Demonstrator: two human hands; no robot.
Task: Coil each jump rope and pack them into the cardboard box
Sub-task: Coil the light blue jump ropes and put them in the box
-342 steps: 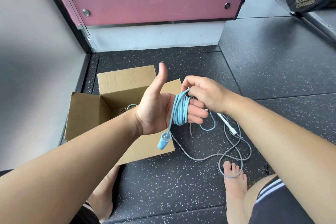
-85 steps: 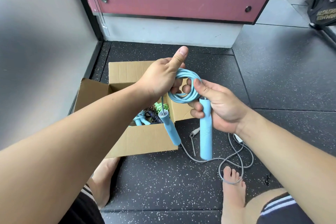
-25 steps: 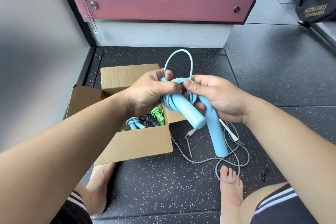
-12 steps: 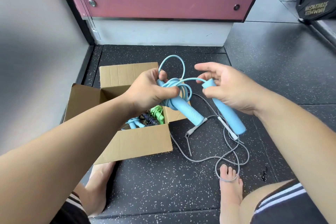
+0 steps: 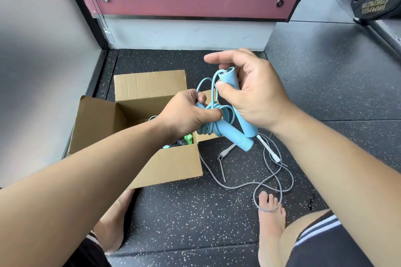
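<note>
While both hands hold it up in the air, the blue jump rope (image 5: 219, 112) sits over the right side of the cardboard box (image 5: 173, 167). Its cord is bunched in loose loops. The left hand (image 5: 188, 115) has its fingers curled tight around the loops and the top of one blue handle (image 5: 235, 136), which sticks out down and to the right. The right hand (image 5: 256, 95) grips the other blue handle (image 5: 227, 77), with the thumb pressed on it and the first finger pointing out straight. The box is open on the floor, and green and black ropes (image 5: 188, 137) peek out inside it. Just right of the box, a grey jump rope (image 5: 269, 149) lies loose on the dark speckled floor (image 5: 195, 212). One of its loops lies over the toes of the right foot (image 5: 271, 223).
</note>
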